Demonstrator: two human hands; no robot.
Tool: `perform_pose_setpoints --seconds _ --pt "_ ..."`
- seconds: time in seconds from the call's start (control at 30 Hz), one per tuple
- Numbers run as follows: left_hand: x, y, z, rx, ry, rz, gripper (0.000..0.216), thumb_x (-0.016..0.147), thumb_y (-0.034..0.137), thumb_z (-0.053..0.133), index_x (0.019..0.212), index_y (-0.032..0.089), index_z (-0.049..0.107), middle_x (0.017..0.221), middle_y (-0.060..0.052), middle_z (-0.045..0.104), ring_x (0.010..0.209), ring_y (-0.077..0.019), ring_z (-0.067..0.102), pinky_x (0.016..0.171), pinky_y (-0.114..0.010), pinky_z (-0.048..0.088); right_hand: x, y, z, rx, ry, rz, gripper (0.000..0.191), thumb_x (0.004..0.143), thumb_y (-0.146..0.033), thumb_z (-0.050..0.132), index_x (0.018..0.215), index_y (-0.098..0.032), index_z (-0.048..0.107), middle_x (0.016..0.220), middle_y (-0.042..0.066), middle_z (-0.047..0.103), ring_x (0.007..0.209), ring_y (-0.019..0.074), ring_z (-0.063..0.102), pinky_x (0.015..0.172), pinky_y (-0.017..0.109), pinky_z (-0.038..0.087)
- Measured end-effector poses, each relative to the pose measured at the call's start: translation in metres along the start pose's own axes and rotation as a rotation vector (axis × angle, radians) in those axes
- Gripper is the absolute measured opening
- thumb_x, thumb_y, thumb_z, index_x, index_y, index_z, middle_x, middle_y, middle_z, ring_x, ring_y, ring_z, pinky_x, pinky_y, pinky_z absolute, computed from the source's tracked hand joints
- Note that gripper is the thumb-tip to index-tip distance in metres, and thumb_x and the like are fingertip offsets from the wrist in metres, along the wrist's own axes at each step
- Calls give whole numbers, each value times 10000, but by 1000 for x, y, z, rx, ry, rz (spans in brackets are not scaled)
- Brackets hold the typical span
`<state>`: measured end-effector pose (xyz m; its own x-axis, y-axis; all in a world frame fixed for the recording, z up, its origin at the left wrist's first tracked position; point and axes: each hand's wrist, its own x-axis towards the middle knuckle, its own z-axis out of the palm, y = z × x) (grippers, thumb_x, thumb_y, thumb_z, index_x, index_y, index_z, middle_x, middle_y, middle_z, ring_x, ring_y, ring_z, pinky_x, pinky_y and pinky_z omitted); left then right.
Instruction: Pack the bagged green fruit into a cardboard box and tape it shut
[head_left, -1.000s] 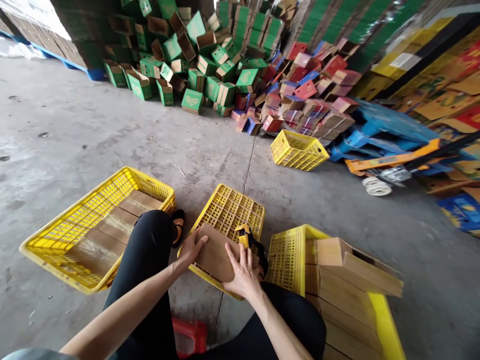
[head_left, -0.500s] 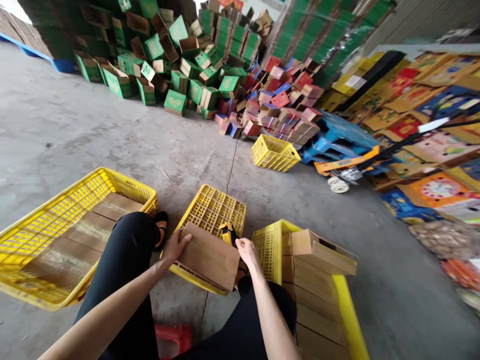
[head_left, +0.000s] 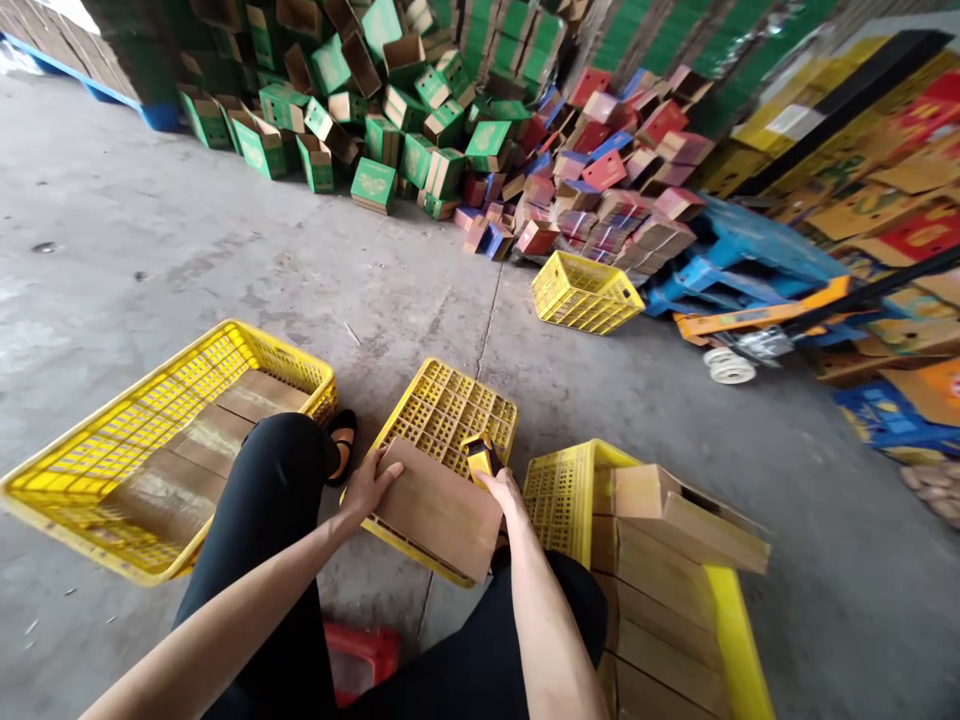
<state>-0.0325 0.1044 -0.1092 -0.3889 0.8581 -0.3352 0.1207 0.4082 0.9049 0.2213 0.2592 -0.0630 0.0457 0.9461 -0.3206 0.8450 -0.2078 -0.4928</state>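
A flat brown cardboard piece (head_left: 439, 510) lies on an upturned yellow crate (head_left: 450, 410) between my knees. My left hand (head_left: 369, 485) rests on the cardboard's left edge, fingers laid over it. My right hand (head_left: 501, 490) is at the cardboard's right edge, fingers closed on a yellow tape dispenser (head_left: 480, 455) that stands on the crate.
A yellow crate (head_left: 90, 450) with flat cardboard inside sits at my left. Another yellow crate (head_left: 570, 490) at my right holds stacked folded cartons (head_left: 675, 540). A red stool (head_left: 364, 655) is under me. Further off are a small yellow crate (head_left: 585, 292), piles of green and red boxes, and a pallet jack (head_left: 757, 325).
My right hand slid off the top of the cardboard to its right edge and onto the tape dispenser. My left hand stayed at the left edge. The view swung slightly.
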Motion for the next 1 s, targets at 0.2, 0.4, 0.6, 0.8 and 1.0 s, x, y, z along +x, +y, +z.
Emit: perform_pose_setpoints --seconds 0.2,0.4,0.6,0.8,1.0 --pt "-1 4 0 23 18 -18 560 945 540 622 1385 193 616 1320 -143 737 1216 -348 693 1016 -431 523 -19 -30 -19 -86 56 44 613 995 -540 543 1313 -17 563 1199 331 705 1174 383 700 968 461 523" --pt "0 9 -3 21 9 -30 542 953 475 651 1416 199 600 1412 -122 696 1308 -315 642 1088 -418 489 -64 -47 -35 183 -340 -216 693 927 -818 467 995 -179 726 692 66 719 555 221 694 530 306 554" --pt "-2 14 -6 10 0 -33 546 960 476 653 1432 208 590 1388 -107 712 1280 -293 663 1064 -390 504 -75 -47 -23 353 -590 -357 608 855 -822 607 836 -217 666 562 -4 638 407 155 588 395 245 486" --pt "-3 22 -7 -34 22 -41 533 957 450 671 1416 188 602 1380 -114 713 1291 -295 654 1083 -374 492 -66 -54 -25 300 -679 -369 657 799 -846 648 929 -203 694 624 13 682 422 158 596 411 260 496" --pt "2 38 -24 -280 85 -117 519 1001 436 612 1456 195 551 1561 -142 554 1509 -298 435 1215 -395 382 -69 -60 -29 248 -700 -358 670 799 -850 638 941 -197 667 603 -8 653 429 168 609 424 274 503"
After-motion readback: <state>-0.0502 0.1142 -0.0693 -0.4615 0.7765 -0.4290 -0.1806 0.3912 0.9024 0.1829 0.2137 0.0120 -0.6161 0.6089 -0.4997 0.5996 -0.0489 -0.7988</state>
